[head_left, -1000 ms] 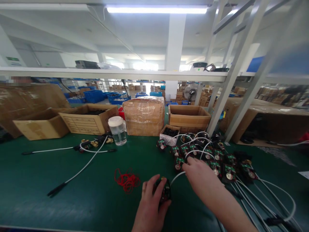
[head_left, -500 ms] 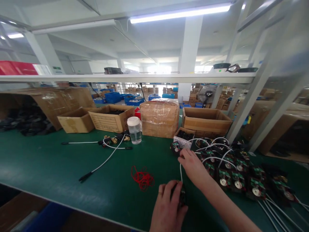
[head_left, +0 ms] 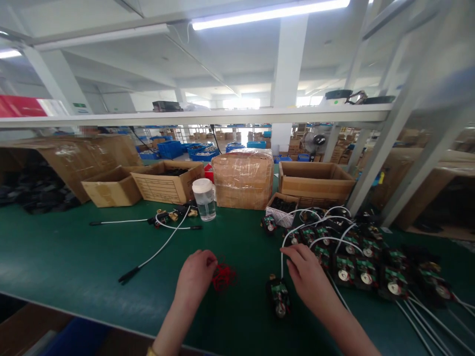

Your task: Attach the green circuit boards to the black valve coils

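Observation:
My left hand (head_left: 198, 273) is at the left edge of a tangle of thin red wires (head_left: 224, 277), its fingertips pinched together on the wires. To the right, my right hand (head_left: 307, 272) hovers low over the table with its fingers stretched out and the thumb apart. Its fingertips touch or nearly touch a white cable (head_left: 282, 262). That cable rises from a small black device with a green circuit board (head_left: 279, 297), which lies open on the green table between the hands, a round metal disc at its near end.
Several similar circuit-board units (head_left: 366, 273) with white cables crowd the right side. Cabled parts with brass fittings (head_left: 172, 216) lie at left. Behind them stand a clear water jug (head_left: 206, 203), a wrapped carton (head_left: 243, 180) and open boxes (head_left: 315, 185). A shelf (head_left: 230, 117) crosses above.
My left hand has let go of the black device and moved left to the red wires. My right hand has drawn slightly nearer along the white cable, and its fingers have loosened.

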The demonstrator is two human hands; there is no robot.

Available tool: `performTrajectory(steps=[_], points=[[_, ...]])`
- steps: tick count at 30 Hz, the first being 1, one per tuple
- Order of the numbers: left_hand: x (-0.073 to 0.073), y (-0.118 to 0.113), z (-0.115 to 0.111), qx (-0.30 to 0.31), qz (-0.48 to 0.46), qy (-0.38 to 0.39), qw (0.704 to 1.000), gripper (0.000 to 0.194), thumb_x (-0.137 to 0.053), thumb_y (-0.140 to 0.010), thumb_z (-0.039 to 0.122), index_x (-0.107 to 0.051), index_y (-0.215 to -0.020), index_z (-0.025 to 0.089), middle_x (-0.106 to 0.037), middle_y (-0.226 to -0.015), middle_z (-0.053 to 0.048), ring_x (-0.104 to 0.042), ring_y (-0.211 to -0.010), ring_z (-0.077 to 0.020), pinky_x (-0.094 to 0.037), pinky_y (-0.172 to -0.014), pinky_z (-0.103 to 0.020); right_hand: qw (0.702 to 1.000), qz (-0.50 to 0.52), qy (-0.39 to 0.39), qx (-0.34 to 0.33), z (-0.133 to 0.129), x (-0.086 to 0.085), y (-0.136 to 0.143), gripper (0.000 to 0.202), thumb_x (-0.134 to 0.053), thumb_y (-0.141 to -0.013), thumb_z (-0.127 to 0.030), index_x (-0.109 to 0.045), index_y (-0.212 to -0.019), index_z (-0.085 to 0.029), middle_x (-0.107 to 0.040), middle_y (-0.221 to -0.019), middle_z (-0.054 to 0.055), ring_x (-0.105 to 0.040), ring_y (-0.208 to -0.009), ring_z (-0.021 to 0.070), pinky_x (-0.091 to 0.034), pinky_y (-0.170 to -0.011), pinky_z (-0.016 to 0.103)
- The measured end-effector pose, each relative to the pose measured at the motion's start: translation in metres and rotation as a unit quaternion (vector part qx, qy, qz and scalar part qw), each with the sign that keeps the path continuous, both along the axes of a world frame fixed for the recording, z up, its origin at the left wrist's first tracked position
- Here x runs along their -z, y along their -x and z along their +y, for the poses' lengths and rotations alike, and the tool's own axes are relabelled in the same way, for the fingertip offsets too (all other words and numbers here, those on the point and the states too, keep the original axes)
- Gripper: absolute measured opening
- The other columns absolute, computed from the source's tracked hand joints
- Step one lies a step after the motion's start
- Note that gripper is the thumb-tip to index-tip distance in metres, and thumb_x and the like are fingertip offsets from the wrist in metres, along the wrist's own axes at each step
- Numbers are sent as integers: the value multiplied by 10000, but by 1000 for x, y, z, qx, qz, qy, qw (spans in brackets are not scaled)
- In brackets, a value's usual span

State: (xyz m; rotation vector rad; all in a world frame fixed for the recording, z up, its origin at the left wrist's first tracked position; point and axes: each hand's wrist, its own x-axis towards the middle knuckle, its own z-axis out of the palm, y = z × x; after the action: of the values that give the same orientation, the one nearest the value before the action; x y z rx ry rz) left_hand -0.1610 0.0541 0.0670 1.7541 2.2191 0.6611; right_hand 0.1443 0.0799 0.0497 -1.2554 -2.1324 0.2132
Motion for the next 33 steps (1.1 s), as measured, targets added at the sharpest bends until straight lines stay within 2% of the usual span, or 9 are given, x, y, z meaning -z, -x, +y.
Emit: performTrajectory(steps=[4, 9, 14, 18, 20, 22, 27, 30, 33], points=[[1, -3, -12, 24, -6, 45, 999, 181, -562, -834, 208, -741, -812, 219, -683, -848, -37, -646, -797, -201, -419, -704, -286, 996, 76, 51, 8, -21, 6, -2, 334, -431, -959, -127, -635, -1205, -221, -613, -1173, 95, -611, -1091, 235, -514, -979, 393], [21, -16, -44, 27, -10, 87, 996, 164, -581, -810, 174, -737, -786, 220, -664, -847, -34, -644, -814, -212, -423, -728, -302, 984, 110, 136, 21, -48, 26, -1, 283, -406, -975, -159, -642, -1117, -219, -621, -1094, 87, -646, -976, 212, -541, -880, 342], [43, -35, -52, 16, -24, 32, 999, 139, -572, -865, 221, -711, -861, 228, -645, -941, -31, -645, -860, -201, -451, -770, -305, 978, 140, 147, 51, -62, 43, 5, 287, -395, -977, -168, -636, -1121, -221, -627, -1069, 88, -657, -943, 212, -543, -866, 338], [49, -41, -45, 17, -24, 7, 1000, 230, -494, -901, 220, -696, -792, 208, -646, -909, -56, -643, -839, -219, -457, -803, -342, 976, 150, 148, 58, -65, 47, 3, 283, -405, -978, -189, -629, -1148, -220, -625, -1094, 90, -658, -952, 213, -550, -872, 337], [43, -37, -40, 18, -38, 4, 999, 252, -476, -905, 247, -695, -791, 197, -652, -899, -73, -644, -826, -233, -462, -791, -355, 976, 151, 147, 61, -65, 47, 1, 282, -411, -975, -192, -631, -1149, -223, -626, -1097, 91, -660, -950, 212, -552, -869, 333], [29, -29, -36, 18, -88, 1, 996, 257, -496, -900, 328, -694, -808, 194, -666, -881, -71, -648, -809, -238, -468, -759, -349, 976, 150, 146, 66, -66, 46, 0, 287, -411, -971, -189, -633, -1149, -222, -628, -1098, 93, -661, -956, 212, -551, -873, 331], [-26, -8, -23, 20, -255, -23, 966, 337, -593, -831, 513, -694, -887, 197, -718, -835, -27, -658, -829, -236, -475, -769, -324, 976, 148, 147, 66, -65, 41, -2, 310, -389, -968, -182, -626, -1166, -209, -623, -1115, 102, -655, -991, 214, -545, -886, 331], [-52, -4, -16, 23, -250, -34, 967, 334, -631, -798, 512, -700, -867, 192, -720, -832, -24, -648, -840, -236, -466, -758, -314, 976, 150, 145, 66, -65, 38, -2, 317, -380, -974, -186, -618, -1181, -211, -618, -1117, 101, -652, -1006, 213, -538, -886, 326], [-66, -3, -11, 55, -214, -27, 975, 307, -646, -782, 485, -711, -834, 190, -714, -820, -28, -642, -816, -236, -463, -758, -325, 976, 153, 141, 65, -64, 35, -2, 306, -380, -973, -187, -621, -1160, -211, -617, -1101, 97, -650, -1002, 212, -532, -880, 322]])
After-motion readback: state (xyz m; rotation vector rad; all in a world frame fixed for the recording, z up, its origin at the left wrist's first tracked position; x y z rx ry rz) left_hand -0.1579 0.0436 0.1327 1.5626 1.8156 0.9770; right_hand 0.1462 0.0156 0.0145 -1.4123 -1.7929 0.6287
